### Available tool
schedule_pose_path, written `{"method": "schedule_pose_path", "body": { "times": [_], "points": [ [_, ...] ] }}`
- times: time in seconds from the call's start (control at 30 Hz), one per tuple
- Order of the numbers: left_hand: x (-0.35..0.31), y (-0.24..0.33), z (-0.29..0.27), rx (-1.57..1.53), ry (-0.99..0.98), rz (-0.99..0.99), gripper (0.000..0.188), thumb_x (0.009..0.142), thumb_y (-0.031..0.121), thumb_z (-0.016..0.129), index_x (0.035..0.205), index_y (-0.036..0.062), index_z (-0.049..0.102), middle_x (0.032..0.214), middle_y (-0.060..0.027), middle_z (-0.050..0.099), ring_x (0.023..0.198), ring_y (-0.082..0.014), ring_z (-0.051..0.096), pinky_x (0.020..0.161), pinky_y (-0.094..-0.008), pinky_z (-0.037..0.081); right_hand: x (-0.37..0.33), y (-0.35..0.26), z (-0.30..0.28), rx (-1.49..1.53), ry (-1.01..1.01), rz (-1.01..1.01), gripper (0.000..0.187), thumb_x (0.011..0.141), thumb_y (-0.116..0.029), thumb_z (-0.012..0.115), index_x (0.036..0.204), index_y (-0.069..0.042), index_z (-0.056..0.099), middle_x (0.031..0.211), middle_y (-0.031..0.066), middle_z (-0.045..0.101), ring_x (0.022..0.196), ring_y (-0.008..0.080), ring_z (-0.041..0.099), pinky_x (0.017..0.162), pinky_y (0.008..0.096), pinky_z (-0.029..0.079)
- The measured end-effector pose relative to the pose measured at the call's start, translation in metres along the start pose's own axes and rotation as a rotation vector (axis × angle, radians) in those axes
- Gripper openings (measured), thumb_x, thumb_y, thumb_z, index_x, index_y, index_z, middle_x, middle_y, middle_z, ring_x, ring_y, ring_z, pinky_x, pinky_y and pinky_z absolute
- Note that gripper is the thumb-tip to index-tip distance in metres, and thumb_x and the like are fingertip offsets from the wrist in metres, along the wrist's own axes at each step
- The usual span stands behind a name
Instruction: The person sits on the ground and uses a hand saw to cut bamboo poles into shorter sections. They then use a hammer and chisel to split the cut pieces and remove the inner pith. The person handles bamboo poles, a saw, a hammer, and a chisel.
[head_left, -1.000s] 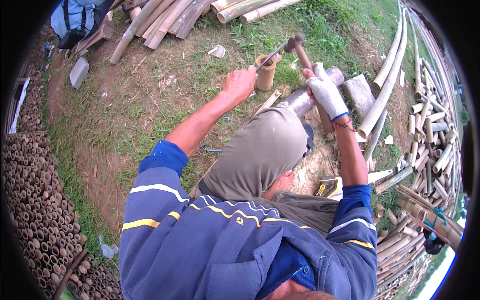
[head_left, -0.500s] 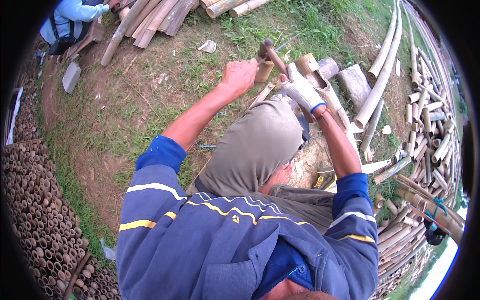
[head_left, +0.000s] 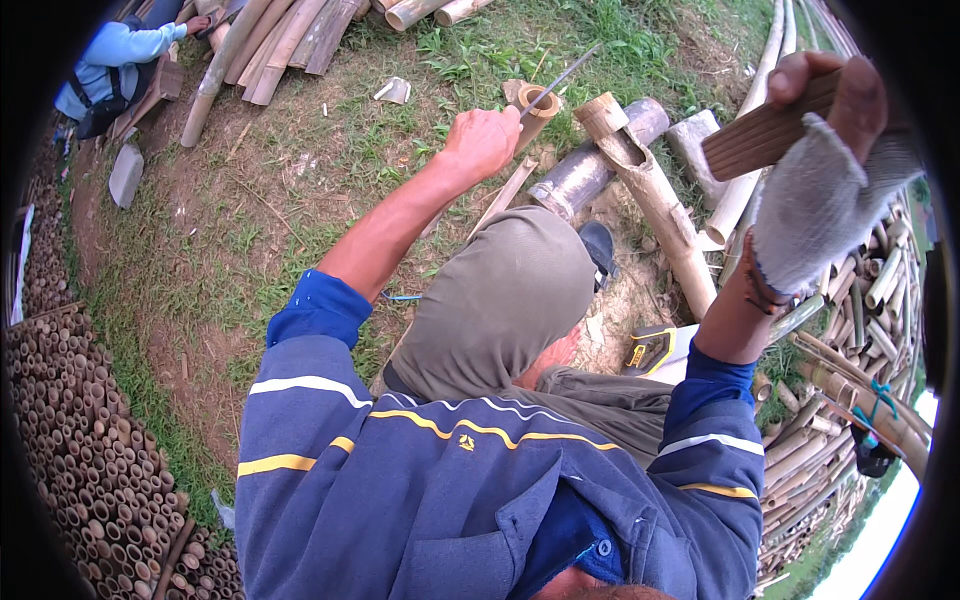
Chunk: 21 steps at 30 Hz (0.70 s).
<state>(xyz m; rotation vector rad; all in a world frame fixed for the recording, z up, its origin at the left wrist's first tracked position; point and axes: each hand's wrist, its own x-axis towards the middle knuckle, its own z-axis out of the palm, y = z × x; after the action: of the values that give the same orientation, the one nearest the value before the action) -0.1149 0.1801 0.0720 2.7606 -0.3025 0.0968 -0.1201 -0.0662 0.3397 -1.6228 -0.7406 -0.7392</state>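
My left hand (head_left: pixel 482 143) is closed round the handle end of a long thin knife (head_left: pixel 572 70). Its blade lies across the open top of a short bamboo tube (head_left: pixel 531 134) standing on the ground, slightly tilted. High at the right, my right hand (head_left: pixel 815 215), in a white knit glove with bare fingertips, grips a dark wooden stick (head_left: pixel 755 132), well apart from the knife. A notched bamboo pole (head_left: pixel 665 210) leans across a dark round log (head_left: pixel 575 180), just right of the tube. My knee (head_left: pixel 505 300) is below them.
A saw with a yellow and black handle (head_left: pixel 648 352) lies near my right forearm. A grey stone block (head_left: pixel 695 150) stands beyond the notched pole. Stacked bamboo (head_left: pixel 90 440) fills the left side, and more poles (head_left: pixel 800 460) lie at right. Another person in light blue (head_left: pixel 120 55) works at upper left.
My right hand has swung up and right with the wooden stick, away from the knife and tube. My left hand has shifted slightly, still holding the knife. The bamboo tube now tilts.
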Motion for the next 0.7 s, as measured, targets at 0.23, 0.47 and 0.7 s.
{"method": "schedule_pose_path", "body": {
  "times": [0.23, 0.47, 0.7],
  "points": [
    [-0.016, -0.015, 0.001, 0.071, -0.057, -0.037, 0.031, 0.111, 0.032, 0.053, 0.106, 0.0012, 0.059, 0.086, -0.0264, 0.074, 0.086, -0.0486, 0.074, 0.077, -0.0618, 0.056, -0.175, 0.167, 0.020, -0.558, -0.738, 0.503, 0.037, 0.110, -0.039, 0.061, 0.121, -0.004, 0.057, 0.103, 0.0232, 0.063, 0.088, 0.0341, 0.066, 0.083, 0.0472, 0.054],
    [-0.017, -0.039, -0.013, 0.079, -0.070, -0.062, 0.033, 0.111, 0.034, 0.053, 0.107, 0.0016, 0.058, 0.089, -0.0268, 0.074, 0.087, -0.0490, 0.073, 0.079, -0.0626, 0.055, -0.036, 0.009, 0.022, -0.052, -0.219, 0.389, 0.040, 0.113, -0.034, 0.061, 0.144, -0.008, 0.060, 0.088, 0.0021, 0.067, 0.072, 0.0093, 0.060, 0.064, 0.0249, 0.046],
    [-0.015, -0.034, -0.011, 0.078, -0.066, -0.056, 0.032, 0.111, 0.033, 0.053, 0.108, 0.0023, 0.059, 0.087, -0.0262, 0.074, 0.086, -0.0489, 0.073, 0.078, -0.0622, 0.054, -0.059, 0.041, 0.034, -0.014, 0.003, -0.128, 0.033, 0.113, -0.033, 0.057, 0.132, -0.006, 0.052, 0.091, 0.0142, 0.069, 0.081, 0.0304, 0.068, 0.075, 0.0463, 0.054]
  ]
}}
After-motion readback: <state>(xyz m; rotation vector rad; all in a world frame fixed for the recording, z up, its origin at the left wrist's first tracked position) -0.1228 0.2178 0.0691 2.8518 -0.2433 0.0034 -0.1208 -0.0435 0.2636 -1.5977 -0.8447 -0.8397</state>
